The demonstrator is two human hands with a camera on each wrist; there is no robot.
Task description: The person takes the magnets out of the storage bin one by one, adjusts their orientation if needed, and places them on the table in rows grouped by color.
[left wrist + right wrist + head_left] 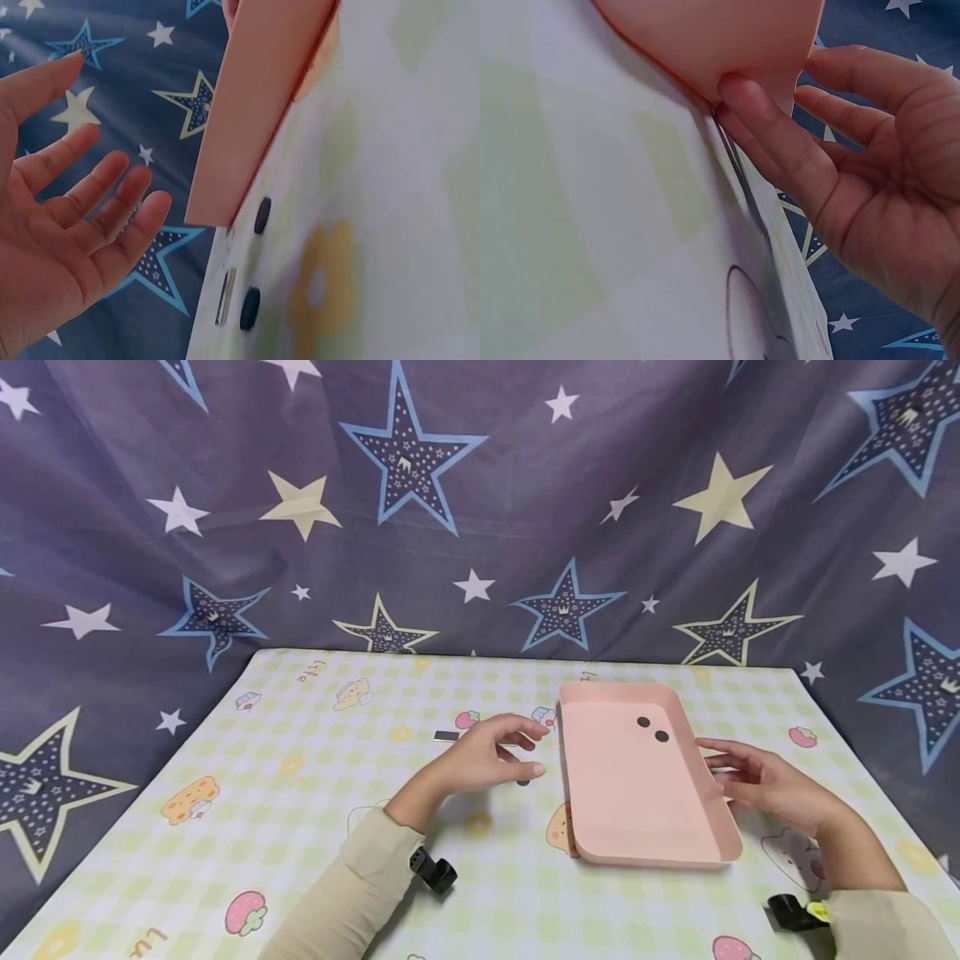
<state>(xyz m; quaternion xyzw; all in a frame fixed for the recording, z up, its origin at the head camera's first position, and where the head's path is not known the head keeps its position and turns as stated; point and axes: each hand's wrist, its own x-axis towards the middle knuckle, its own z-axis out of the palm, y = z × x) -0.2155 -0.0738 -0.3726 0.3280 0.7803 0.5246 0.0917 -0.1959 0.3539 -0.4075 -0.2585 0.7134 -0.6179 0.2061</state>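
A shallow pink rectangular tray (637, 810) lies on the tablecloth, with two small black discs (652, 729) inside near its far right corner. My left hand (489, 752) hovers left of the tray, fingers loosely bent and apart, holding nothing. Beneath it, in the left wrist view, are two black discs (250, 309) on the cloth and a slim metallic bar (225, 296); the left hand partly hides these from the head view. Fingers of my right hand (776, 785) touch the outside of the tray's right wall, and in the right wrist view they lie along that pink wall (742, 45).
A green-checked tablecloth (300, 843) with printed fruit and cartoon figures covers the table. Behind its far edge hangs a dark curtain (480, 543) with stars. A small black camera (433, 870) sits on the left wrist and another (797, 913) on the right.
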